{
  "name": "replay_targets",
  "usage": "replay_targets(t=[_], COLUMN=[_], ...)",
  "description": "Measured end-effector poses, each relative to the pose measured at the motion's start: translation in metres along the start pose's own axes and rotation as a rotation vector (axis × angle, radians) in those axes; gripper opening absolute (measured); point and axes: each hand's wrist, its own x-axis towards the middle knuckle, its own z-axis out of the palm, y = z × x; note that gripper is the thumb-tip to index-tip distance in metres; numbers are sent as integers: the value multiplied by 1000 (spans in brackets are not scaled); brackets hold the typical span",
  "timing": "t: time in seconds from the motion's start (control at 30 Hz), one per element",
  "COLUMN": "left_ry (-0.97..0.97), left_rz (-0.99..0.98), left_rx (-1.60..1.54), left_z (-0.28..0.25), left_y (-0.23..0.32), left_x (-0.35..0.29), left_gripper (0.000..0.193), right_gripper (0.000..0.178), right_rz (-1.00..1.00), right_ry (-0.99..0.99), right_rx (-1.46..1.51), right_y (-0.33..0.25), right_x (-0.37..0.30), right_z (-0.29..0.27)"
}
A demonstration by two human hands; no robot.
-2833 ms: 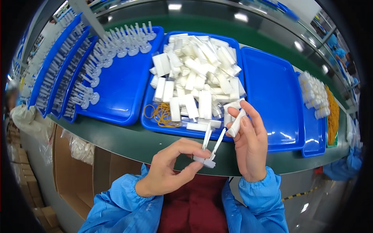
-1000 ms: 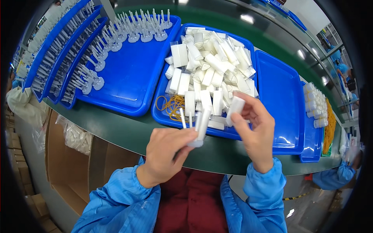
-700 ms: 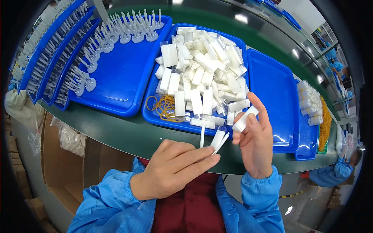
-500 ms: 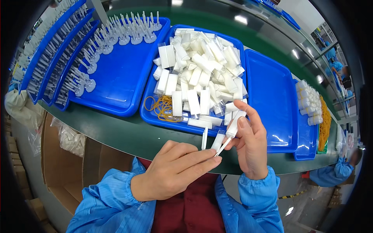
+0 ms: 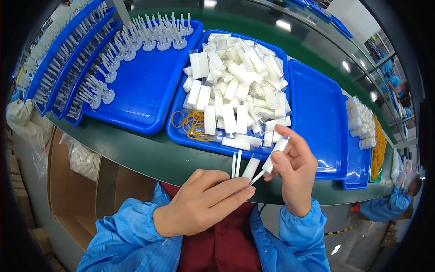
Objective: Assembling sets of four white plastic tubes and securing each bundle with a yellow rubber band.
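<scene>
Three blue trays (image 5: 317, 113) beyond both hands (image 5: 199, 208); pale tubes (image 5: 240, 81) heaped.

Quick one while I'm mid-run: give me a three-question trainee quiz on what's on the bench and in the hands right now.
1. True or false: the right hand holds a white tube.
2. Which tray is bare inside? A) the tray of white tubes B) the tray right of it C) the tray of upright white parts
3. What lies in the near left corner of the tray of white tubes?

Key:
1. True.
2. B.
3. A heap of yellow rubber bands.
</scene>
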Motion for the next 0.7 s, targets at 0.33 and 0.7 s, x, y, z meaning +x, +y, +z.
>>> replay_targets(t=[0.33, 0.7], left_ry=[213, 319], left_rz=[-60, -97], left_rx=[24, 120], left_z=[-3, 1], left_y=[-27, -58], left_x=[-13, -22], left_gripper=[38, 40], right_gripper=[51, 36], right_rz=[-334, -752], right_ry=[-177, 3], right_rx=[-382, -1246], right_y=[14, 17], right_x=[2, 48], right_z=[29, 50])
